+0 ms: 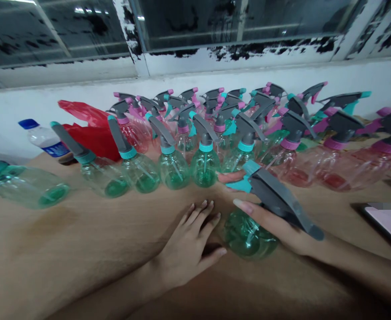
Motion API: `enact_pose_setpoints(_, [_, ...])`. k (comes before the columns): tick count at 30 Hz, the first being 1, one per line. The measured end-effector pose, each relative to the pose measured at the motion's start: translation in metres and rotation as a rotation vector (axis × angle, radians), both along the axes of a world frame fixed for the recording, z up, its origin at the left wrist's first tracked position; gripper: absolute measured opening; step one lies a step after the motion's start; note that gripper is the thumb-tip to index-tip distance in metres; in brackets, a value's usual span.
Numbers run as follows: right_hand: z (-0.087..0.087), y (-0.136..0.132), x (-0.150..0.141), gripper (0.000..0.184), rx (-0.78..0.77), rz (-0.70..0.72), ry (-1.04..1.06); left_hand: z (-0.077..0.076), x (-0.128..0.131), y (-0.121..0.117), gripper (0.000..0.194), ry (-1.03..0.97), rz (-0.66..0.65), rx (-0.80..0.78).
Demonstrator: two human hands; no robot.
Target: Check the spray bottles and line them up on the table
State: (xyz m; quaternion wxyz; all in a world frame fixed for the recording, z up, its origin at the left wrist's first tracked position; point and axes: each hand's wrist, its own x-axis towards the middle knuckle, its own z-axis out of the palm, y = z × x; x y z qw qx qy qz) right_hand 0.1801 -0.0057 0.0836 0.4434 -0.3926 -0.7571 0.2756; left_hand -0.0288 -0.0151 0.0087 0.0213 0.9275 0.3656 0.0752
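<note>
A green spray bottle [248, 235] with a grey and teal trigger head stands on the wooden table [91, 271] in front of me. My right hand [275, 222] is wrapped round its neck, just under the head, with the thumb across the near side. Beside the bottle, my left hand [191, 244] lies palm down on the table, fingers stretched out and holding nothing. Beyond my hands stands a row of green spray bottles, the nearest being a teal-collared spray bottle [205, 166].
Several pink spray bottles [295, 166] stand at the back and right, by the white wall [315, 73]. A red plastic bag [91, 133] and a blue-capped drink bottle [50, 140] are at the back left. A dark-edged device [387, 226] lies at the right.
</note>
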Motion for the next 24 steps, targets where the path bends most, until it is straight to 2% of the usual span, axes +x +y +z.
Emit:
enact_pose_setpoints(3, [-0.0013,-0.0002,0.0001,0.035,-0.074,0.036,0.086,0.0006,0.0004,0.0003,0.064,0.006,-0.003,-0.012])
enact_pose_setpoints(7, [-0.003,0.0,0.0008,0.034,-0.076,0.062,0.136,0.0013,0.0001,-0.0006,0.064,0.003,0.005,-0.008])
enact_pose_setpoints(24, [-0.0062,0.0006,0.0006,0.029,-0.143,0.052,0.143,0.0003,-0.0001,-0.0009,0.063,0.005,0.0,0.006])
